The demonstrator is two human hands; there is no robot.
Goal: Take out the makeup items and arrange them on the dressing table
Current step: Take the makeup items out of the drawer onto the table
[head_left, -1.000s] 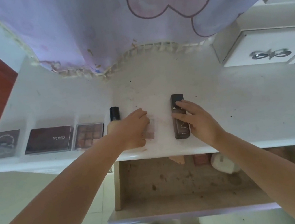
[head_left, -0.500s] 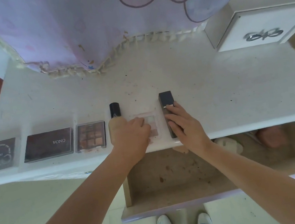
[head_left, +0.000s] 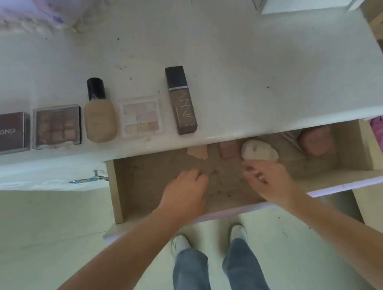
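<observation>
We see both hands over the open drawer (head_left: 348, 147), left hand (head_left: 184, 190) and right hand (head_left: 267, 178) loosely curled, holding nothing.

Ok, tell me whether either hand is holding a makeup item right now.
No: the left hand and right hand hover empty over the drawer.

Both bare forearms reach forward toward twelve o'clock, the left arm entering from seven o'clock and the right from five. The left hand (head_left: 184, 190) hangs palm down with fingers loosely curled, holding nothing. The right hand (head_left: 267, 178) hovers likewise, fingers bent and empty.
</observation>
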